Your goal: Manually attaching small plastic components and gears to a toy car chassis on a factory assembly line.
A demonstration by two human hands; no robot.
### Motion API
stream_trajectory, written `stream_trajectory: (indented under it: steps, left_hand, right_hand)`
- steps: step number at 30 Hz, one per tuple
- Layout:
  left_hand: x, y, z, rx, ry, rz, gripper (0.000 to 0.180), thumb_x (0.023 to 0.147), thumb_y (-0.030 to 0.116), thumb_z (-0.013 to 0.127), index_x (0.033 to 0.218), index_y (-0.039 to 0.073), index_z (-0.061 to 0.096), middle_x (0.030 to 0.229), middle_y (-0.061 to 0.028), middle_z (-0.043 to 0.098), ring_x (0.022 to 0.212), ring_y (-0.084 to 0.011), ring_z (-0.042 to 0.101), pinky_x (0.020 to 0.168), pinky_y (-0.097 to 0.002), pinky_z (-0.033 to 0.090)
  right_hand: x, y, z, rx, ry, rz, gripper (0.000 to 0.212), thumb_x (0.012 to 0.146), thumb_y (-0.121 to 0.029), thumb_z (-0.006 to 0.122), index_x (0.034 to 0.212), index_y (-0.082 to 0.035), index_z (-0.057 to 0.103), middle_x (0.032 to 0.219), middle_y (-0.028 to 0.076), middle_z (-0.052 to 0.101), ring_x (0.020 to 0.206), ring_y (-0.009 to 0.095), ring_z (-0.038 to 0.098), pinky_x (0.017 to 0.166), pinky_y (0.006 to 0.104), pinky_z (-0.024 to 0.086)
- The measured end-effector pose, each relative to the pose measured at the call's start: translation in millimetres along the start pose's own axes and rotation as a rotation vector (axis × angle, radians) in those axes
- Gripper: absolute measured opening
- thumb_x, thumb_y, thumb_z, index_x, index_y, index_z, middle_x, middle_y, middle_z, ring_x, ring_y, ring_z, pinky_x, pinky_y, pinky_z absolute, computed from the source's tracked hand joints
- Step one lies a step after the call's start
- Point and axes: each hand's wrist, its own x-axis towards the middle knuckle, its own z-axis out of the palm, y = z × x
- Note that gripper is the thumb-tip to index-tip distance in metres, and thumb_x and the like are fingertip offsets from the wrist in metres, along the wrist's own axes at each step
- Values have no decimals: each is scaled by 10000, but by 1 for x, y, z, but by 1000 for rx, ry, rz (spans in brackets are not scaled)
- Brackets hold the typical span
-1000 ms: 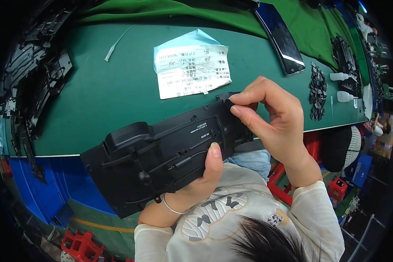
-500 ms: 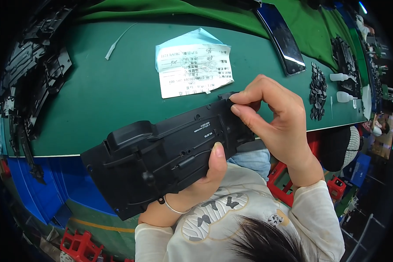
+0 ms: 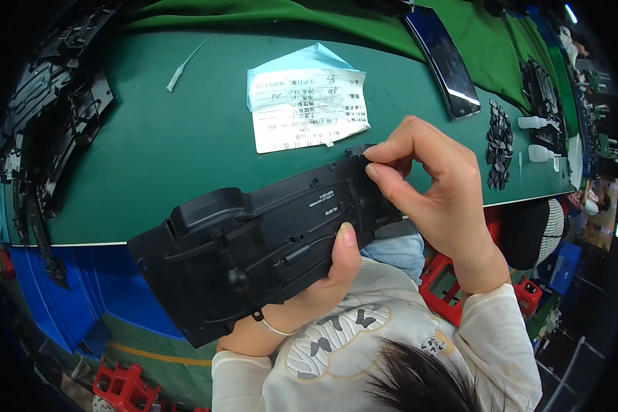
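Apparently, right fingers pinch the panel edge, clear of paper.

My green worktable carries a printed paper slip over a blue sheet, green cloth, small black plastic pieces, squeeze bottles and heaped black mouldings.

The black panel and left hand edged (barely) rightward in 1 second.
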Motion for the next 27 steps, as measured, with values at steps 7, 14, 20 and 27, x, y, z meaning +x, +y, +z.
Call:
stream_trajectory:
  steps: [7,14,20,27]
  left_hand:
    - [-1,-1,-4,46,-15,10,178,722,90,504,861,-20,523,786,-99,540,684,-210,523,631,-298,427]
    - [-2,0,-3,90,-26,19,179,723,88,502,863,-23,521,789,-101,539,690,-212,523,635,-300,427]
    - [0,4,3,99,-61,55,181,724,86,500,866,-25,519,792,-102,538,695,-214,523,639,-302,426]
    - [-15,-10,3,48,-41,-70,268,780,78,421,1000,-74,449,963,-145,494,855,-230,484,775,-310,381]
  right_hand:
    - [5,-3,-7,-28,-79,6,111,640,53,566,724,20,502,653,58,494,581,135,490,522,220,400]
    - [10,-2,-11,0,-172,28,100,663,32,553,736,18,487,666,86,510,593,166,523,524,241,418]
    - [8,-4,-14,-7,-124,56,109,634,41,585,728,36,531,644,45,506,575,111,473,521,208,379]
    - [-9,16,-37,100,59,79,266,665,-22,611,915,-17,522,721,18,521,662,81,503,601,189,410]
